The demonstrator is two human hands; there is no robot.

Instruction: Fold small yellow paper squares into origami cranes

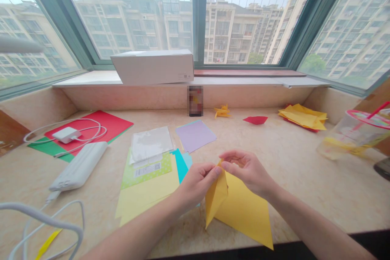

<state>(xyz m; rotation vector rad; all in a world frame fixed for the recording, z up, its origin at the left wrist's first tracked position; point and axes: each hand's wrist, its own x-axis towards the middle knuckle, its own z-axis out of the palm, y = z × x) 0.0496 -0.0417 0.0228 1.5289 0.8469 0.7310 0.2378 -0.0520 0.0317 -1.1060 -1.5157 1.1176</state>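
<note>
Bare forearms, the left forearm (pixel 143 225) and the right forearm (pixel 317 215), come in from the lower edge and converge on a folded yellow paper (pixel 215 199) in front of the person, above the bench (pixel 292 150). Both grips are closed on its upper tip: the left hand (pixel 199 180) pinches with thumb and fingers from the left, the right hand (pixel 248 168) with thumb and index from the right. From that pinch the paper's long axis runs down and back toward the person, leaning slightly left, so its free lower point lies nearer the left wrist than the right. Fingertips crowd the tip, so I cannot tell which layer each hand has. Just right of the folded piece, partly behind it, a flat yellow sheet (pixel 248 209) lies under the right hand, one corner pointing toward the bench's front edge.
</note>
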